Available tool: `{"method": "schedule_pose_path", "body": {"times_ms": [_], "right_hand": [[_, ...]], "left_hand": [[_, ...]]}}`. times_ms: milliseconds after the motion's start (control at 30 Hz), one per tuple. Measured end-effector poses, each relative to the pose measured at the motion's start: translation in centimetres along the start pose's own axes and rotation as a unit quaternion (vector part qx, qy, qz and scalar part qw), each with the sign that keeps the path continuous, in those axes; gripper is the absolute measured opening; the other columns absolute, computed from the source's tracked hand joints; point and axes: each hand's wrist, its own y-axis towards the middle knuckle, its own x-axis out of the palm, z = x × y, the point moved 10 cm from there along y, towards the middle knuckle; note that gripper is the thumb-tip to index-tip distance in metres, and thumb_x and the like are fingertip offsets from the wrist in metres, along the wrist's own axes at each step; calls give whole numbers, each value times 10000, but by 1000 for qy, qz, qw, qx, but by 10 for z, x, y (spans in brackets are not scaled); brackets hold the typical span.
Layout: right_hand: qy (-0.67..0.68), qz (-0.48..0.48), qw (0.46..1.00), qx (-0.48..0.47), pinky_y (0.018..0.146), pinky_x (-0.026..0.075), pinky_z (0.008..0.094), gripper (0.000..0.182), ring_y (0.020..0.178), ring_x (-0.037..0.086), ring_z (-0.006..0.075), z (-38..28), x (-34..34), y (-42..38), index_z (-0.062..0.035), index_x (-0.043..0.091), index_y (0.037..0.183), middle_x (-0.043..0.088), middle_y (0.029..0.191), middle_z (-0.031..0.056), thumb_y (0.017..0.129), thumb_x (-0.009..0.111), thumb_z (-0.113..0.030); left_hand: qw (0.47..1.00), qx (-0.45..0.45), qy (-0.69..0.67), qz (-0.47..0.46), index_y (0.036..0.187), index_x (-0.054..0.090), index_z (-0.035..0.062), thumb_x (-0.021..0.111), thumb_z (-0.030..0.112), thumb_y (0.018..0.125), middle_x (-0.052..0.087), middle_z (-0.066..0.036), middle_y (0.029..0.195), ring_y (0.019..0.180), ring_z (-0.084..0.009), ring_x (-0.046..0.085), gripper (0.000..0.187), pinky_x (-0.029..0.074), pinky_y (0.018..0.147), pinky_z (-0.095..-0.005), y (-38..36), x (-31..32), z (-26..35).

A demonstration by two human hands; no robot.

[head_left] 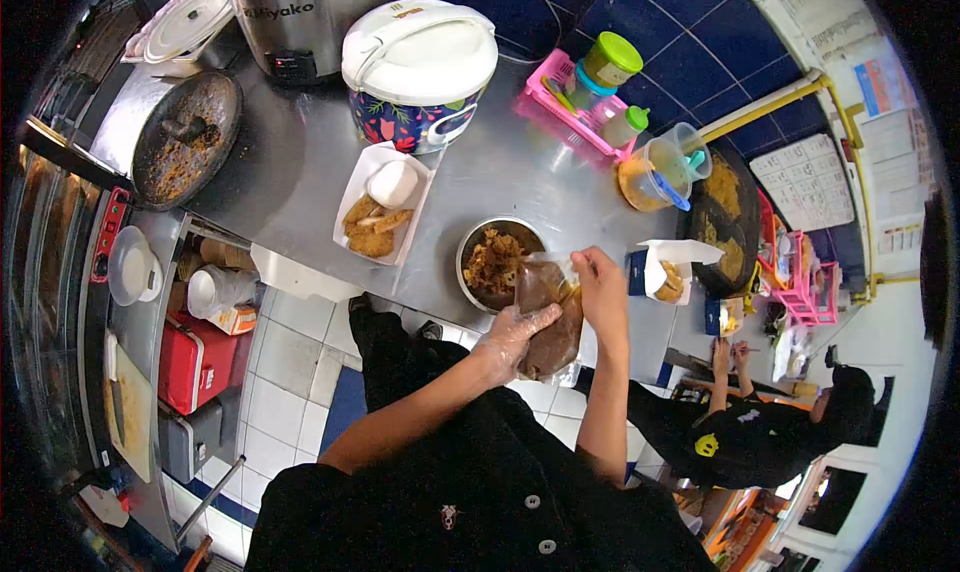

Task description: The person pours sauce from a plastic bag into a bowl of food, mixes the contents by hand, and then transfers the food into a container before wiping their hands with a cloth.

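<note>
My left hand [511, 343], in a clear plastic glove, is wrapped round the side of a plastic bag of dark brown sauce [548, 317]. The fingers of my right hand [599, 290] are closed on the bag's upper right edge. Just behind the bag stands a metal bowl [464, 267] with brown crumbly food [492, 257] in it; the bag hides part of its rim. To the left, a white paper box [362, 172] holds fried pieces [372, 234] and a white rounded mound [392, 184].
A floral rice cooker [420, 122] and a steel cooker [297, 27] stand at the back. A stone mortar [190, 137] is at left. Right are a pink basket [560, 112], a plastic jug [650, 172] and another food box [668, 284]. A co-worker [760, 422] stands at right.
</note>
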Motion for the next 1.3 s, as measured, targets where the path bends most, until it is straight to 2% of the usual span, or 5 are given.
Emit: {"method": "schedule_pose_path", "body": {"times_ms": [467, 733, 1033, 1167, 1300], "right_hand": [[49, 38, 997, -48, 613, 430, 360, 264, 622, 500, 206, -15, -14, 8, 33, 601, 914, 566, 683, 166, 972, 589, -224], [-4, -8, 1000, 11, 642, 445, 335, 251, 660, 528, 173, -2, 0, 10, 21, 626, 925, 611, 719, 142, 962, 595, -225], [15, 4, 1000, -8, 643, 458, 366, 265, 635, 535, 237, -3, -2, 8, 22, 618, 943, 615, 742, 199, 969, 597, -241], [67, 45, 996, -43, 645, 465, 340, 232, 640, 540, 203, -8, -8, -13, 29, 619, 940, 633, 749, 161, 982, 579, -195], [114, 66, 991, -32, 639, 412, 283, 227, 699, 466, 120, -8, -15, -32, 32, 593, 915, 558, 730, 64, 996, 561, -177]], "left_hand": [[999, -23, 43, 20, 1257, 530, 80, 741, 338, 876, 648, -63, 1078, 933, -211, 667, 506, 584, 788, -416, 3, 8, 13], [1000, 17, -13, -2, 1254, 534, 81, 742, 311, 878, 645, -49, 1082, 954, -204, 657, 487, 564, 823, -402, 8, 3, 7], [1000, 7, -14, -11, 1243, 559, 65, 769, 309, 854, 652, -40, 1080, 959, -183, 650, 505, 544, 849, -378, 10, -2, 3], [999, -18, 28, -23, 1315, 500, 66, 730, 249, 891, 626, -51, 1148, 1051, -188, 614, 516, 507, 936, -370, 10, -11, -3], [989, 92, 117, -28, 1308, 507, 33, 742, 140, 875, 624, -57, 1176, 1089, -176, 597, 504, 475, 985, -361, 15, -16, 19]]}}
